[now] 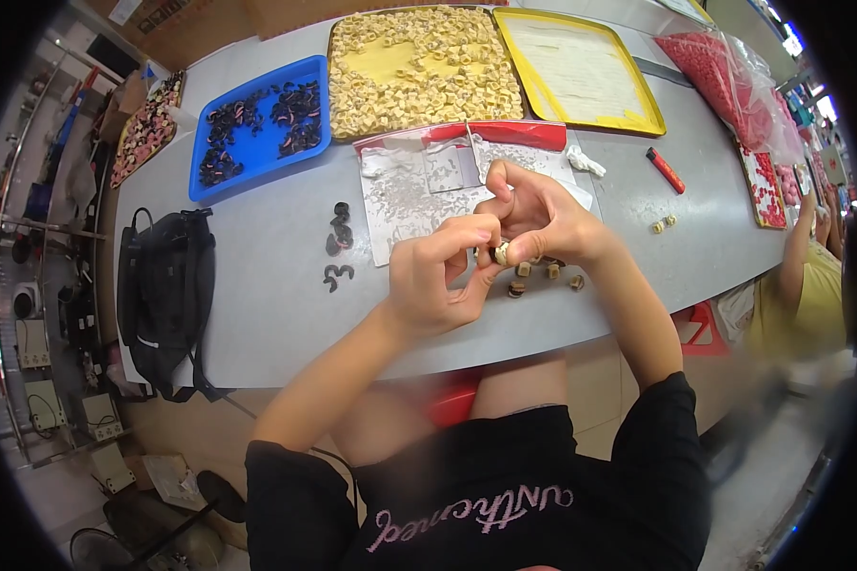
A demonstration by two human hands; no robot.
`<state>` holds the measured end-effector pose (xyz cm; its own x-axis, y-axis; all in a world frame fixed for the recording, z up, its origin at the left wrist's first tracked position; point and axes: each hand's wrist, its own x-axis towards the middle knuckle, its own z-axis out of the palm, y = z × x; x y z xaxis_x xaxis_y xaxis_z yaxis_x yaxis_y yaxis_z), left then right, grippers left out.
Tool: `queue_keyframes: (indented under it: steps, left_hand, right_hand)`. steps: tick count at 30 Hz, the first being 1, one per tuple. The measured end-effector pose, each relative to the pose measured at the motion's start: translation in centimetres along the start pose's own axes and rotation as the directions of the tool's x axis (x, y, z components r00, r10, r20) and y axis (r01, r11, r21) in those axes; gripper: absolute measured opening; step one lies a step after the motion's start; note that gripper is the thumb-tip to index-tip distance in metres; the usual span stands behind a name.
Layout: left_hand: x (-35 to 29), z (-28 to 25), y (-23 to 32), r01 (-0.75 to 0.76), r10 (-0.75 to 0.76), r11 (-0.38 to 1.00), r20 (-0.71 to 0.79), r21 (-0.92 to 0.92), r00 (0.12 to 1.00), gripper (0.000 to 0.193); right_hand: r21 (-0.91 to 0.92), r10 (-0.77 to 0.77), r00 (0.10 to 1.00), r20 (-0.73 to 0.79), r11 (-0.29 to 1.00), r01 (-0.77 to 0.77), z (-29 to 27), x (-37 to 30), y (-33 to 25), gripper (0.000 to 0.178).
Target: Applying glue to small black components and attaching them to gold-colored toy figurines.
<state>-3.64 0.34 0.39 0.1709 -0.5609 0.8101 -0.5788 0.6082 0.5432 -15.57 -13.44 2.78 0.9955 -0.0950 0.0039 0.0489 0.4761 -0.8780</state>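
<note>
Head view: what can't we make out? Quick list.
All in head view:
Small pale piece: partly covered by the left hand and right hand.
White sheet: partly hidden behind the hands.
Dark pieces in the blue tray: too small, overlapping.
Black bag: contents hidden by its fabric.
Co-worker's yellow top: lower part blurred.
</note>
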Motion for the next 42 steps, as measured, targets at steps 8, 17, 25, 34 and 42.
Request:
queue_keyframes:
  steps: [8,17,25,34,42]
  left_hand:
    - [0.8,0.0,-0.4,0.375,-0.389,0.895,-0.011,-0.241,0.921,0.057]
    - [1.9,-1.6,-2.0,0.701,-0.752,0.194,0.355,-0.686,0.556,0.044]
    - [2.0,-2.0,-2.1,0.729,-0.637,0.031,0.548,-0.684,0.542,0.035]
    - [2.1,-1.9,-1.7,0.74,-0.69,-0.002,0.536,-0.673,0.486,0.032]
    - [2.1,-1.6,-1.4,0.798,-0.732,0.117,0.492,-0.591,0.471,0.04]
  right_hand:
    - [-0.034,-0.085,0.982,-0.168,0.996,0.081,-0.1,0.6,0.8,0.037]
    - [-0.797,-0.574,0.819,-0.024,0.506,0.331,0.6,0.8,-0.1,0.027]
    - [-0.837,-0.531,0.847,0.04,0.446,0.319,1.3,0.3,-0.4,0.023]
    - [-0.834,-0.513,0.857,0.048,0.452,0.317,1.2,0.5,0.1,0.022]
    - [-0.833,-0.505,0.861,0.058,0.451,0.321,1.1,0.6,0.5,0.022]
